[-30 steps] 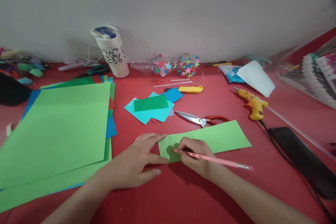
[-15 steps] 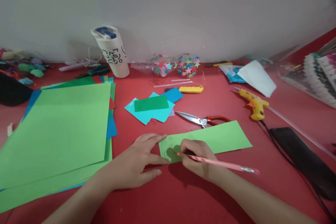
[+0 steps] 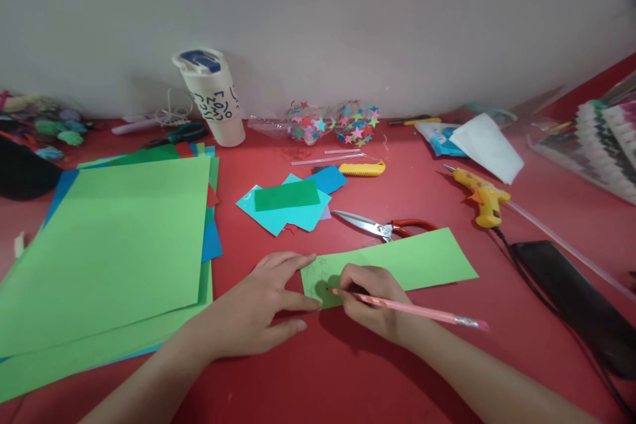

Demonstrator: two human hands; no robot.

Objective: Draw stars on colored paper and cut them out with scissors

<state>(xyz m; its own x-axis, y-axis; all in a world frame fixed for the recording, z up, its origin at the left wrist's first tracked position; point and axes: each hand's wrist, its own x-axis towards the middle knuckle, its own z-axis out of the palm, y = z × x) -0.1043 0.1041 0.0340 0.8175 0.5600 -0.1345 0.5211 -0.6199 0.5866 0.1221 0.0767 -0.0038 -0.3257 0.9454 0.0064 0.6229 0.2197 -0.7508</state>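
Over on the left lies a loose stack of light green paper sheets (image 3: 109, 258), the left forearm passing across its near right corner, so a careless elbow could shunt the top sheets askew. Moving right to the long light green paper strip (image 3: 427, 258), near the middle of the red tabletop (image 3: 278, 384): ease the hold at its left end and it may well skid, sending a pencil line astray. Faint grey marks there could smudge if the drawing hand drags over them. And the strip's far edge seems to lap the red-handled metal scissors (image 3: 362, 224), which might tilt the sheet. Now the grip! The left hand (image 3: 261, 305) is flat and spread, two fingertips at the strip's left end, thumb apart on the tabletop. To its right, the right hand (image 3: 372, 295) pinches a slim pink pencil (image 3: 422, 309) low near the point, fingers closed snugly around it; the tip is at the strip, though whether it presses, no one can tell.
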